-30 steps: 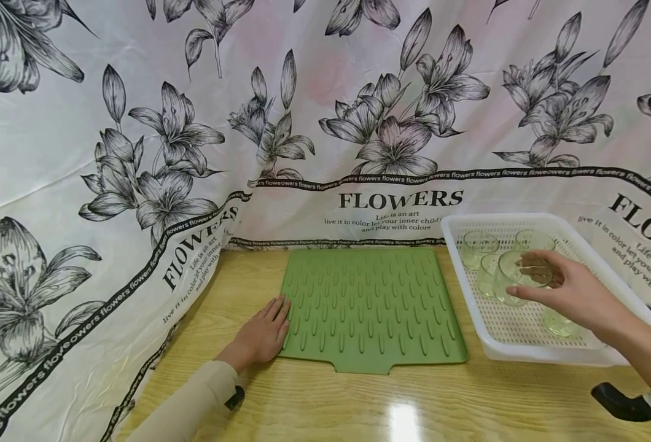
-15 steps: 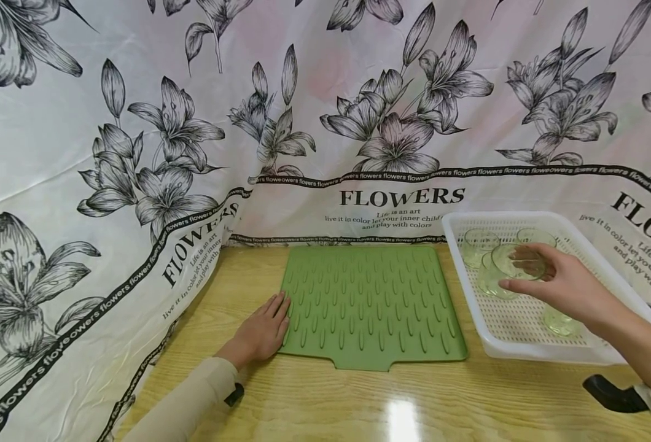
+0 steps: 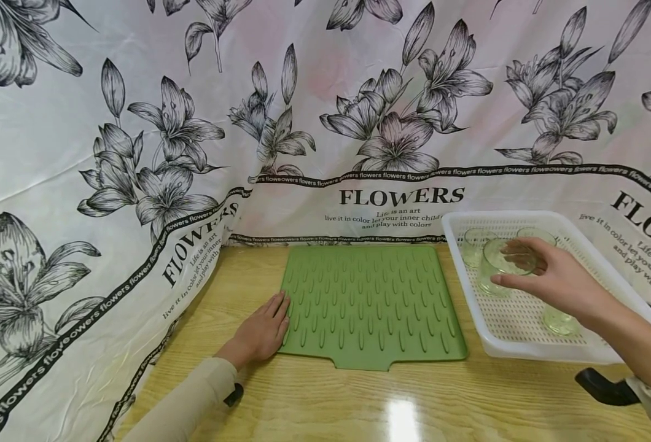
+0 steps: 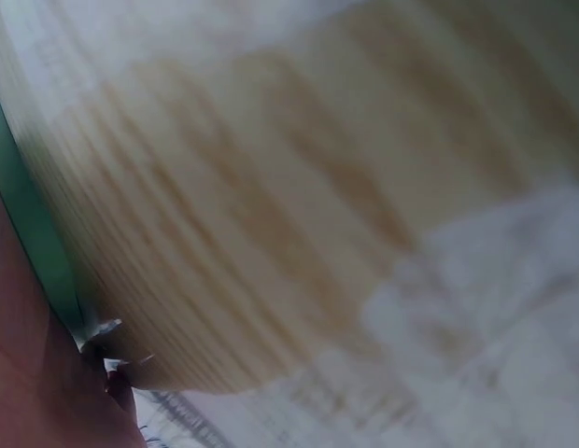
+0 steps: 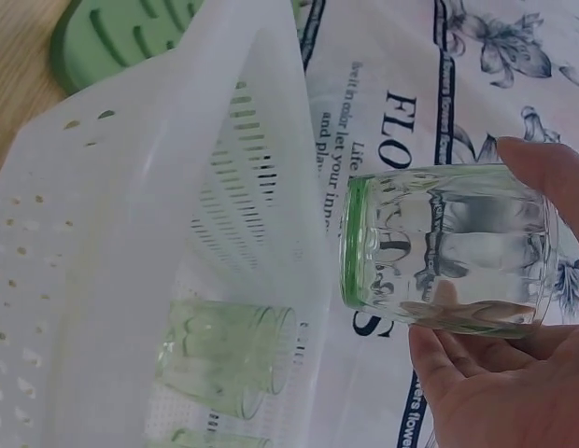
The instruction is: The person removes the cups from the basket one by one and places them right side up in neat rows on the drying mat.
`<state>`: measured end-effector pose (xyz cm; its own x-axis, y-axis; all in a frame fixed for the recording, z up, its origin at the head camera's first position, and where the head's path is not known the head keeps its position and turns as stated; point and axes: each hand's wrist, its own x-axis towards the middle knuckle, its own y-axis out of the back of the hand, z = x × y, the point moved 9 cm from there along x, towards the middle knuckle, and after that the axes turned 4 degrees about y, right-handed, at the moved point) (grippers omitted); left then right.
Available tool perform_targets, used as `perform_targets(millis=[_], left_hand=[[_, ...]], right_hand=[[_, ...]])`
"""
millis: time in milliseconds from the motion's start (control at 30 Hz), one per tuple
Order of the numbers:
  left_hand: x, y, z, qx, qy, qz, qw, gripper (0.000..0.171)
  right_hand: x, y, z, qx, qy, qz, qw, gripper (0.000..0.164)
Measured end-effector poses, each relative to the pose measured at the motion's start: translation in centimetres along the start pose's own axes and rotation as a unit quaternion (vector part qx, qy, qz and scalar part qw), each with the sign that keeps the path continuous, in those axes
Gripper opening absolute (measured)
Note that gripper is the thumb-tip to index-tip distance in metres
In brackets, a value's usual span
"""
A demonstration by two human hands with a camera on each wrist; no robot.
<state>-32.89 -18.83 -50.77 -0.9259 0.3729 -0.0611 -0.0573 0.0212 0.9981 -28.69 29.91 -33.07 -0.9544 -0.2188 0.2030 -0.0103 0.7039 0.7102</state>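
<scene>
My right hand [image 3: 565, 279] holds a clear, green-tinted drinking glass [image 3: 494, 267] between thumb and fingers, above the white basket. In the right wrist view, the fluted glass [image 5: 448, 247] shows a thick green base, and the hand [image 5: 514, 397] grips it near the rim. My left hand [image 3: 260, 333] lies with straight fingers on the left edge of the green ridged mat [image 3: 370, 307]. The left wrist view is blurred, showing a bit of that hand [image 4: 47, 383] beside a green strip of mat [image 4: 37, 224].
The white perforated basket [image 3: 491, 344] stands right of the mat on the wooden table [image 3: 303, 405]. Several glasses stand inside, one [image 3: 560, 322] near the front, partly hidden by my right hand. A flower-print cloth [image 3: 292, 209] hangs behind and at both sides.
My right hand has carried the glass left and slightly up over the basket, towards the mat. The left hand stays on the mat's edge.
</scene>
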Motion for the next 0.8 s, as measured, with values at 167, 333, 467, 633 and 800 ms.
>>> perform_targets(millis=[167,333,467,633,800], left_hand=[[0.1,0.0,0.0,-0.002,-0.001,0.005,1.0,0.059],[0.1,-0.3,-0.1,0.001,-0.004,0.006,1.0,0.059],[0.1,-0.5,-0.2,0.002,-0.005,0.003,1.0,0.059],[0.1,-0.2,-0.1,0.004,-0.003,0.008,1.0,0.059],[-0.2,0.5,0.4,-0.008,-0.007,0.002,0.9999,0.057]], right_hand=[[0.3,-0.2,-0.6,0.006,-0.006,-0.007,1.0,0.074],[0.5,-0.5,-1.1,0.02,-0.01,-0.014,1.0,0.08],[0.7,-0.7,-1.6,0.033,-0.005,-0.016,0.999,0.082],[1.0,-0.8,-2.1,0.029,0.0,-0.014,0.999,0.079],[1.2,-0.6,-2.6,0.021,0.002,-0.01,1.0,0.077]])
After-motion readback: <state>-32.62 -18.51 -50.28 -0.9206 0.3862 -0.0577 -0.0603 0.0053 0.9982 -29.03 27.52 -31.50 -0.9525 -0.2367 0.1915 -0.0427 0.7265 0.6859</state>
